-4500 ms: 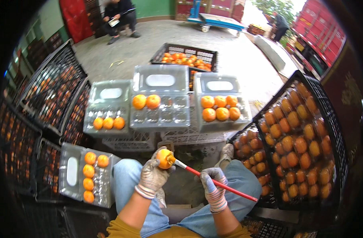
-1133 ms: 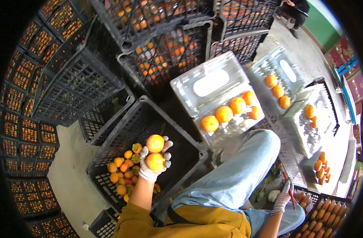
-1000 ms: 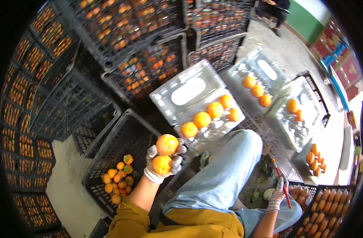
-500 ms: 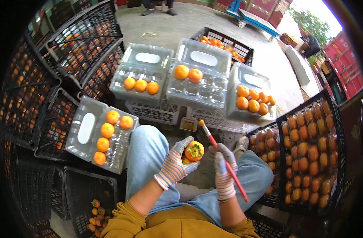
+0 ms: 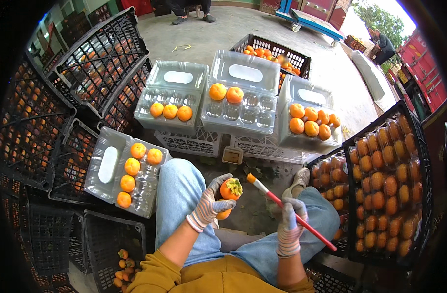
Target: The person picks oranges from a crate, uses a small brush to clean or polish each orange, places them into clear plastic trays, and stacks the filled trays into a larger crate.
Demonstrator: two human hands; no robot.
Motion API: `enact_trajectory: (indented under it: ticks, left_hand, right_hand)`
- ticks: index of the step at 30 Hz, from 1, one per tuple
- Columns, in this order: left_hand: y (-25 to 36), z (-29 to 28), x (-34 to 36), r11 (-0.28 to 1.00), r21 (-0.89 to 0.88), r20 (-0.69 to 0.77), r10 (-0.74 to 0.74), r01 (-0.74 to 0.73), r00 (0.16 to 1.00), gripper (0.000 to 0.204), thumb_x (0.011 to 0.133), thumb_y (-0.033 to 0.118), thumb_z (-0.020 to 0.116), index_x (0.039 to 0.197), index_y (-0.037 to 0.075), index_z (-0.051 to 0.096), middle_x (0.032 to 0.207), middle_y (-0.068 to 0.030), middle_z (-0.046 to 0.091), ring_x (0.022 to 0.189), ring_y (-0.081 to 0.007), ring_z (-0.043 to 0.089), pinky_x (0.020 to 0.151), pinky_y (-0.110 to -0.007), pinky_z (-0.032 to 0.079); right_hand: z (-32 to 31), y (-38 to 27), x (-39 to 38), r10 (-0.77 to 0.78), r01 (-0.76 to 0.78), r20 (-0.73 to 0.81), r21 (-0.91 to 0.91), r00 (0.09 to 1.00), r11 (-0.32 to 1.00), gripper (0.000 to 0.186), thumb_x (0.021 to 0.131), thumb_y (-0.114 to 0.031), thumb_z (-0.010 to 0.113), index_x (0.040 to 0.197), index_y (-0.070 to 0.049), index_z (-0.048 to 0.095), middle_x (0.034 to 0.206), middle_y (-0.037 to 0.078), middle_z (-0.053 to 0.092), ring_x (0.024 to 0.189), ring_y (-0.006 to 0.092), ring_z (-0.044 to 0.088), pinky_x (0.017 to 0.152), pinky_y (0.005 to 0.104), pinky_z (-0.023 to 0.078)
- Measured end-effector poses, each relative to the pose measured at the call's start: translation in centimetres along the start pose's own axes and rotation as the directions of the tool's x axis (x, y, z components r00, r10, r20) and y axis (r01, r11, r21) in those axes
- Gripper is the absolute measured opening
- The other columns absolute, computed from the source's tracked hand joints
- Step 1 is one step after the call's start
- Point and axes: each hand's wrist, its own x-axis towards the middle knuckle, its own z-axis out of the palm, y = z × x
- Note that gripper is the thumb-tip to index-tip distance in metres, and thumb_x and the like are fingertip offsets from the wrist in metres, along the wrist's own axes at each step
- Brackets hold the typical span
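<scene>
My left hand [image 5: 207, 205], in a striped glove, is closed around two orange persimmons. The upper persimmon [image 5: 231, 189] shows its green leafy top to the right; the lower persimmon [image 5: 224, 213] sits under it, partly covered by my fingers. In my gloved right hand [image 5: 290, 225] is a paintbrush [image 5: 315, 233] with a red handle. Its tan bristles point up and left toward the persimmons, a short gap away. Beside my left knee stands an open clear plastic clamshell box [image 5: 146, 188] with several persimmons in its cups.
Ahead, three more open clamshell boxes, a left [image 5: 170, 96], a middle [image 5: 240, 105] and a right one [image 5: 311, 107], hold persimmons on white crates [image 5: 189, 143]. Behind is a black crate [image 5: 304, 63] of persimmons. Stacked black crates [image 5: 37, 115] flank me. A person [image 5: 383, 47] bends far right.
My right hand has moved slightly right and down, and the brush has tilted flatter, away from the persimmons. My left hand has shifted a little left and turned the upper persimmon's leafy top sideways.
</scene>
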Motion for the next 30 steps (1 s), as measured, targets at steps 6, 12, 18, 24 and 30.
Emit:
enact_trajectory:
  ticks: [6,12,18,24,30]
  left_hand:
    - [1.0,-0.3,0.1,0.985,0.166,0.078,0.027,-0.039,0.997,0.074,0.063,0.004,0.073,0.128,0.004,0.037,0.116,-0.0083,0.051,0.100,-0.0167,0.053,0.076,-0.027,0.050]
    - [1.3,0.2,0.3,0.995,-0.012,0.034,-0.094,0.095,0.995,0.071,0.064,0.003,0.073,0.127,0.005,0.040,0.109,-0.0052,0.054,0.098,-0.0118,0.052,0.083,-0.024,0.045]
    - [0.1,0.1,0.6,0.975,-0.136,0.158,-0.153,0.175,0.976,0.066,0.071,0.007,0.064,0.130,0.006,0.034,0.113,-0.0107,0.051,0.087,-0.0170,0.057,0.072,-0.028,0.050]
    - [2.7,-0.6,-0.3,0.885,-0.431,0.173,-0.111,0.177,0.979,0.061,0.073,0.015,0.064,0.127,0.006,0.038,0.110,-0.0123,0.053,0.076,-0.0185,0.060,0.066,-0.029,0.052]
    - [11.9,-8.7,-3.1,0.846,0.490,-0.346,0.411,-0.211,0.844,0.050,0.073,0.016,0.065,0.117,0.001,0.047,0.106,-0.0105,0.054,0.089,-0.0167,0.056,0.078,-0.028,0.048]
  right_hand:
    - [-0.6,-1.0,0.5,0.038,-0.017,0.167,-0.123,0.985,0.992,0.014,0.080,-0.013,0.056,0.086,0.000,0.058,0.072,0.008,0.061,0.062,0.0130,0.059,0.062,0.0251,0.049]
    - [-1.0,-1.5,0.3,0.106,-0.076,0.172,-0.177,0.979,0.981,0.013,0.080,-0.012,0.057,0.084,0.000,0.059,0.069,0.008,0.061,0.060,0.0116,0.058,0.059,0.0234,0.048]
    - [-0.4,-1.1,0.6,0.003,0.045,0.179,-0.263,0.984,0.964,0.014,0.080,-0.012,0.053,0.084,0.000,0.058,0.071,0.006,0.058,0.059,0.0125,0.057,0.058,0.0240,0.046]
    - [-0.6,-0.2,1.0,-0.027,0.027,0.016,-0.050,1.000,0.998,0.016,0.081,-0.019,0.053,0.081,-0.002,0.055,0.069,0.004,0.053,0.054,0.0125,0.051,0.052,0.0233,0.043]
    - [-2.0,1.5,2.3,0.030,-0.022,-0.071,0.119,0.997,0.993,0.020,0.083,-0.027,0.055,0.086,-0.007,0.054,0.068,0.000,0.050,0.057,0.0079,0.046,0.052,0.0201,0.036]
